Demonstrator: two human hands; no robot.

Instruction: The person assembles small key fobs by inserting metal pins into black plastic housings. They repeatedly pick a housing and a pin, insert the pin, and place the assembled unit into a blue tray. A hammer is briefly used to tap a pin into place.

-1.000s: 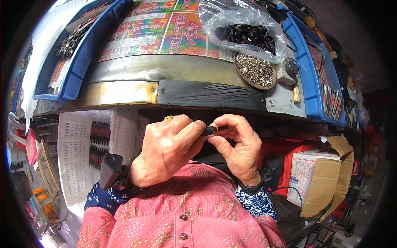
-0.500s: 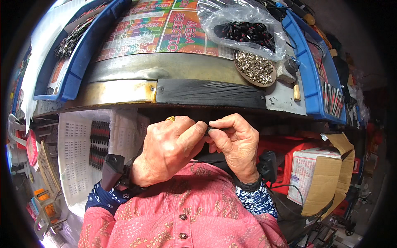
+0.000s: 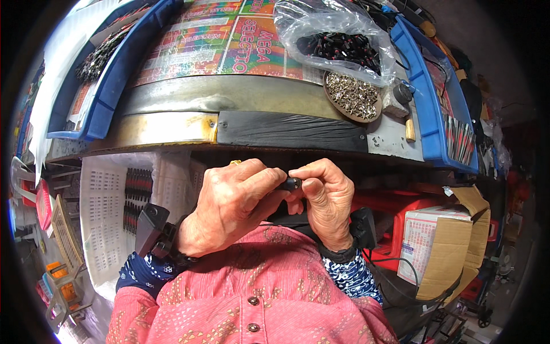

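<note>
My left hand (image 3: 235, 192) is closed, with thumb and forefinger pinching a short black cylindrical piece (image 3: 291, 184) that has a small shiny spot on its end. Close against that end is my right hand (image 3: 329, 195), its forefinger tip near the piece's upper side and its thumb bent below. The right fingers are curled together; whatever they hold, if anything, is hidden. Both hands are in front of the workbench edge (image 3: 292, 129), above my lap. On the bench lie a clear plastic bag of black parts (image 3: 341, 49) and a round dish (image 3: 375, 116) full of small metal pieces.
Blue trays (image 3: 103, 109) (image 3: 432, 114) stand at both bench ends, holding thin dark pieces. A white perforated crate (image 3: 103, 223) with rows of black-and-red pieces is at left. At right are a red stool (image 3: 389, 229) and an opened cardboard box (image 3: 452, 252).
The black piece now shows more of its end between my hands. My right thumb and fingers have drawn slightly away from it; the left hand has shifted only a little.
</note>
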